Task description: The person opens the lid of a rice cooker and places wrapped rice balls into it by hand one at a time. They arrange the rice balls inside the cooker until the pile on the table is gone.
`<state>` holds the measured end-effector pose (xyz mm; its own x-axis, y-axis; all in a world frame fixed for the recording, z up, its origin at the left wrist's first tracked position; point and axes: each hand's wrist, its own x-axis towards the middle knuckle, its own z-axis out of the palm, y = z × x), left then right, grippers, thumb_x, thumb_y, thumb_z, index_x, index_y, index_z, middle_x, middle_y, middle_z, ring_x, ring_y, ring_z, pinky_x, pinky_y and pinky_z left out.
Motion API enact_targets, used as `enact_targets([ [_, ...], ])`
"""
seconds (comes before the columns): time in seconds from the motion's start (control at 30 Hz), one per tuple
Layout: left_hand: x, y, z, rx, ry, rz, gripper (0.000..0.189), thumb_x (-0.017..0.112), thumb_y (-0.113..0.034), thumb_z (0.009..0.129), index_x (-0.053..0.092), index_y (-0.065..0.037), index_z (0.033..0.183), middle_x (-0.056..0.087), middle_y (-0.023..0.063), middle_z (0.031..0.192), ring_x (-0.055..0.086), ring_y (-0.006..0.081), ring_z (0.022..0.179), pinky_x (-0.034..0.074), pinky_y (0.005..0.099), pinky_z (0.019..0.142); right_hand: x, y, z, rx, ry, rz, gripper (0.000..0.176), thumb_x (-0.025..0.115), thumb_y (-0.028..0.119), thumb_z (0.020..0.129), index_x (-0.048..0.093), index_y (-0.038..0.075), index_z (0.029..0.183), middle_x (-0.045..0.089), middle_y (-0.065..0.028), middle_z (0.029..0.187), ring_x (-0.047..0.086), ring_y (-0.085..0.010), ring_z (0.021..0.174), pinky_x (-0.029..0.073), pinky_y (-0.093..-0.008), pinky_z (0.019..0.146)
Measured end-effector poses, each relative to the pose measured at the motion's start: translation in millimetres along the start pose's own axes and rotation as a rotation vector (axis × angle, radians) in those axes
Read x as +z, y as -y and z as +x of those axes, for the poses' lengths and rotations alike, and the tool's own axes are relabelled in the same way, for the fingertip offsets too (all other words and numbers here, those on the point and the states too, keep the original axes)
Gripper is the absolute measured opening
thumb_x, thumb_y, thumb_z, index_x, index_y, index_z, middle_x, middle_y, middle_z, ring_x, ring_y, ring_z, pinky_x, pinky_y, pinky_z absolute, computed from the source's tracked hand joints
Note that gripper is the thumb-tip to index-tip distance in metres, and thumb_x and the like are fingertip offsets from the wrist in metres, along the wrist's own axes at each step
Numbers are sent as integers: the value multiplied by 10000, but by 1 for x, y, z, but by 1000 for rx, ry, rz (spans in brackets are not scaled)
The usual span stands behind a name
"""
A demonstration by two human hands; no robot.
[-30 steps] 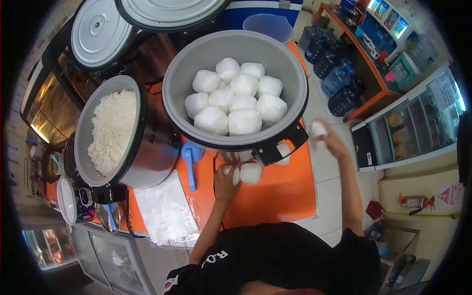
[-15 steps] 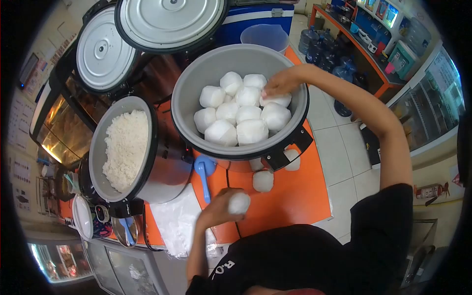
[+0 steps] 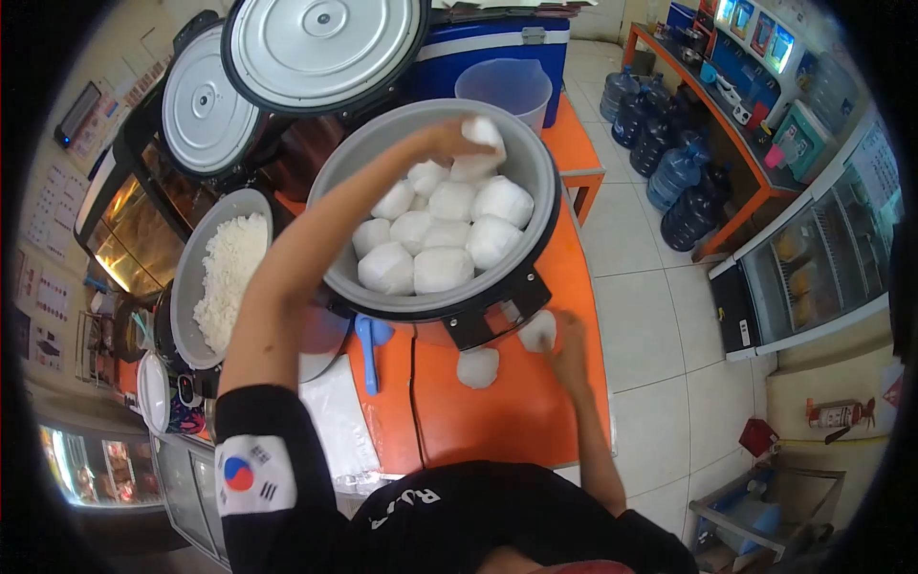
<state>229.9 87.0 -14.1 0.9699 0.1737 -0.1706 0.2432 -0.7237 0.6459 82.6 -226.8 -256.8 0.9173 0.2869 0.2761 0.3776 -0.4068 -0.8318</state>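
Observation:
My left hand (image 3: 453, 142) reaches across into the big grey-lined rice cooker (image 3: 335, 182), closed on a white wrapped rice ball (image 3: 485, 132) above the far side of the pile. Several more such balls (image 3: 444, 271) fill the pot beneath it. My right hand (image 3: 568, 350) is low on the orange table, just outside the cooker's front, with its fingers closed around another wrapped ball (image 3: 536, 331). One more ball (image 3: 477, 367) rests on the table to its left.
A second cooker full of loose rice (image 3: 234, 273) stands on the left. A blue paddle (image 3: 369, 354) and white wrapping sheets (image 3: 335, 411) lie on the orange table (image 3: 507, 421). Behind the pot are a clear plastic jug (image 3: 502, 88) and a blue cooler (image 3: 449, 48).
My left hand has carried a ball from over the table up into the pot. My right hand has left the pot and come down to a ball on the table.

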Motion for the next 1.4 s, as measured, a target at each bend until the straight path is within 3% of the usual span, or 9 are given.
enact_targets([
  [0.17, 19, 32, 56, -29, 179, 176, 752, 761, -532, 711, 588, -10, 1224, 650, 166, 1097, 604, 299, 1081, 566, 378, 745, 38, -32, -26, -144, 150, -323, 735, 784, 205, 689, 459, 150, 1346, 293, -218, 1447, 396, -428, 1217, 414, -509, 954],
  [0.27, 32, 64, 61, 276, -120, 515, 783, 640, -651, 763, 619, 20, 1166, 656, 222, 1082, 633, 367, 1009, 532, 419, 832, 48, -19, -1, -8, 258, -450, 698, 786, 212, 666, 500, 171, 1300, 309, -205, 1450, 420, -411, 1188, 442, -502, 921],
  [0.57, 43, 93, 86, 155, -185, 364, 814, 482, -710, 833, 613, 7, 1194, 656, 261, 1045, 634, 384, 998, 485, 432, 898, 39, -20, -12, 105, 140, -558, 638, 743, 168, 722, 480, 101, 1300, 440, -195, 1308, 516, -335, 1070, 512, -414, 766],
  [0.73, -16, 52, 27, 59, 39, 405, 826, 493, -713, 825, 578, -17, 1260, 600, 240, 1203, 593, 358, 1097, 455, 405, 946, -31, -6, 2, 632, 52, 736, 457, 636, 160, 854, 491, 69, 1277, 605, -93, 1052, 615, -211, 933, 517, -329, 771],
  [0.93, -107, 14, -168, 248, -259, 109, 666, 614, -540, 849, 566, -22, 1263, 615, 191, 1204, 594, 317, 1106, 461, 376, 937, -117, 146, 101, -143, -341, 246, 577, 636, 203, 864, 430, 26, 1373, 489, -137, 1327, 498, -231, 1182, 407, -373, 1002],
  [1.03, -65, 5, -286, 379, -731, -338, 434, 727, -258, 814, 623, -25, 1166, 658, 134, 1120, 622, 255, 1030, 485, 327, 861, -92, 233, 180, -578, -393, 53, 519, 731, 129, 807, 532, 34, 1276, 534, -116, 1267, 533, -222, 1126, 440, -347, 949],
  [1.13, 9, 53, -354, 416, -641, -436, 251, 689, -71, 818, 649, -13, 1059, 687, 93, 1006, 654, 189, 926, 495, 304, 815, -32, 263, 259, -945, -303, -365, 505, 747, 291, 787, 577, 95, 1220, 540, -159, 1187, 522, -311, 1127, 424, -401, 965],
  [1.3, 114, 108, -388, -64, -281, -630, 248, 644, -213, 894, 664, -59, 1088, 679, 112, 1035, 637, 259, 995, 477, 351, 887, 113, 171, 312, -976, 596, -1002, 517, 503, 403, 943, 413, 212, 1416, 280, -211, 1493, 383, -393, 1306, 349, -480, 1062],
  [1.4, 166, 138, -407, -120, -197, -590, 252, 669, -172, 877, 664, -26, 1082, 693, 99, 1007, 646, 188, 920, 485, 293, 820, 148, 170, 293, -706, 579, -1079, 531, 426, 413, 973, 314, 266, 1472, 190, -246, 1523, 329, -404, 1352, 297, -520, 1093],
])
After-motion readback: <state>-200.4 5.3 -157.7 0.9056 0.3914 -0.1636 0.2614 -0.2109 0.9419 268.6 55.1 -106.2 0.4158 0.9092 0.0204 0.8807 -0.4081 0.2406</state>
